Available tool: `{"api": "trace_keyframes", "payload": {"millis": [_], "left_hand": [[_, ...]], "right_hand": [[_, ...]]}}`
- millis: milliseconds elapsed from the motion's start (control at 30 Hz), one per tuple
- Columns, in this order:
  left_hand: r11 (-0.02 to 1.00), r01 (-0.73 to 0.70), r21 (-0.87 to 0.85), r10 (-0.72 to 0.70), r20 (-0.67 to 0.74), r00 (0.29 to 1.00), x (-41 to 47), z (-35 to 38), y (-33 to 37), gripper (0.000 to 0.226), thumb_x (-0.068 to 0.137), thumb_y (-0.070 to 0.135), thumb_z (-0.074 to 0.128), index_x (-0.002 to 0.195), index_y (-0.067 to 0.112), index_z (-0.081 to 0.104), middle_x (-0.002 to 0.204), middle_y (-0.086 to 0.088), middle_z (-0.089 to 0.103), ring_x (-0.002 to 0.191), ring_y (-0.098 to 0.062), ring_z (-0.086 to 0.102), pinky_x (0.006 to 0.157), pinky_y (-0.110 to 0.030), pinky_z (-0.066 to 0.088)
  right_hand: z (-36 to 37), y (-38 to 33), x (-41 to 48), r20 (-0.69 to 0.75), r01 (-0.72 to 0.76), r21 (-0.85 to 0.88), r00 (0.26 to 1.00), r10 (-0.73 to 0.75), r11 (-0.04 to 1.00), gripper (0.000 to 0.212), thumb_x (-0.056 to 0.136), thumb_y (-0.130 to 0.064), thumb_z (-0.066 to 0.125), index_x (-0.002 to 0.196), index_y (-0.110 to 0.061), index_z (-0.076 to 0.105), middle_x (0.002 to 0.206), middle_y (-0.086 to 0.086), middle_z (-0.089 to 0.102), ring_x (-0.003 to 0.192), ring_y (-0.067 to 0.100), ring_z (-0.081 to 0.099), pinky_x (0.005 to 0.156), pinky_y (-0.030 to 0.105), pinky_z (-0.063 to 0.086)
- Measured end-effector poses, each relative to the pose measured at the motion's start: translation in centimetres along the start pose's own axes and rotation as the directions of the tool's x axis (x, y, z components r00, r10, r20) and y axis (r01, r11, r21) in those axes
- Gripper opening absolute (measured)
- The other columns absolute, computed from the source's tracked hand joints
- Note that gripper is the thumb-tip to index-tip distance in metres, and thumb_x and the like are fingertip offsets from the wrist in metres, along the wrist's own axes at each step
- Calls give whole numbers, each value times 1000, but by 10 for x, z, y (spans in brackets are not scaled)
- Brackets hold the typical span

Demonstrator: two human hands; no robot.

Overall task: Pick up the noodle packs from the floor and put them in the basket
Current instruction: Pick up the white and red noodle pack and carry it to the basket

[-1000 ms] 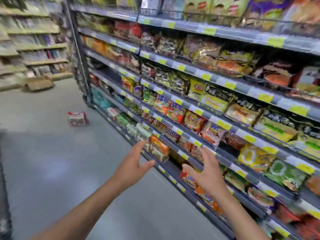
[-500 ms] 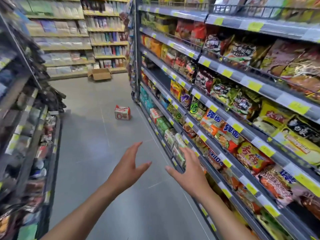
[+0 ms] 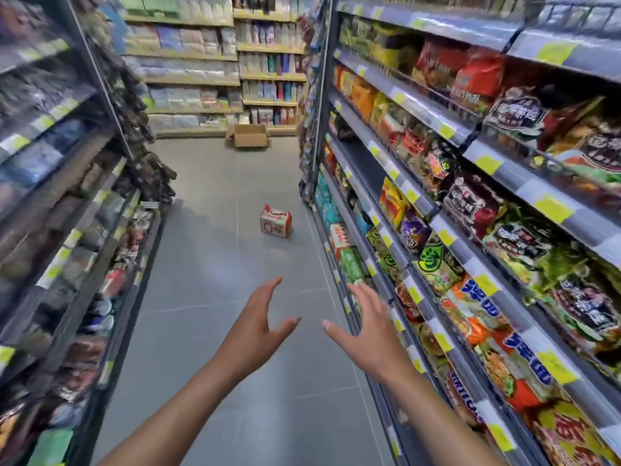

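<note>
A red and white noodle pack [image 3: 276,221] lies on the grey floor in the middle of the aisle, well ahead of me. My left hand [image 3: 257,327] and my right hand [image 3: 371,334] are stretched out in front of me, palms facing each other, fingers spread and holding nothing. Both hands are far short of the pack. No basket is in view.
Shelves full of noodle packets [image 3: 470,230] line the right side of the aisle. Darker stocked shelves [image 3: 67,213] line the left. An open cardboard box [image 3: 250,135] sits on the floor at the far end, before more shelving [image 3: 208,68].
The view has swung left from the right-hand shelves to look straight down the aisle. The noodle pack now sits near the centre of the view. Both hands stay open and empty.
</note>
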State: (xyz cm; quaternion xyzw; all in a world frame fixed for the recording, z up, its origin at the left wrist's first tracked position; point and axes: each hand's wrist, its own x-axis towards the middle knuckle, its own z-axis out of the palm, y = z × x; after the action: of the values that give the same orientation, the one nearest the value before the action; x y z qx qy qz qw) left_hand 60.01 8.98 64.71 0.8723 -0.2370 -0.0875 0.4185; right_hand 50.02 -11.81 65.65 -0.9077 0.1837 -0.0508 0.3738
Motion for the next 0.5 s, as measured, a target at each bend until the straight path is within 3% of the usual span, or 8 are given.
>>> {"api": "trace_keyframes", "payload": {"millis": [200, 367, 500], "left_hand": [[997, 75, -5, -75, -58, 996, 74, -18, -41, 76, 91, 42, 70, 155, 29, 30, 161, 9, 32, 147, -3, 28, 115, -17, 19], [990, 134, -54, -138, -71, 988, 153, -47, -84, 76, 91, 50, 67, 155, 37, 27, 162, 12, 30, 150, -5, 26, 122, -31, 26], [986, 157, -63, -161, -68, 985, 223, -77, -113, 75, 92, 51, 65, 155, 37, 26, 162, 14, 28, 149, -5, 27, 120, -28, 26]], "right_hand": [[29, -9, 94, 69, 38, -9, 997, -38, 999, 91, 80, -69, 63, 156, -35, 26, 167, -11, 16, 154, 11, 13, 126, 38, 19], [55, -31, 192, 87, 44, 2, 995, -44, 999, 86, 82, -60, 70, 154, -32, 32, 165, -8, 23, 152, 10, 21, 124, 38, 24], [74, -49, 270, 89, 17, 24, 996, -19, 1000, 83, 83, -56, 71, 153, -31, 33, 164, -7, 25, 151, 12, 23, 123, 34, 25]]}}
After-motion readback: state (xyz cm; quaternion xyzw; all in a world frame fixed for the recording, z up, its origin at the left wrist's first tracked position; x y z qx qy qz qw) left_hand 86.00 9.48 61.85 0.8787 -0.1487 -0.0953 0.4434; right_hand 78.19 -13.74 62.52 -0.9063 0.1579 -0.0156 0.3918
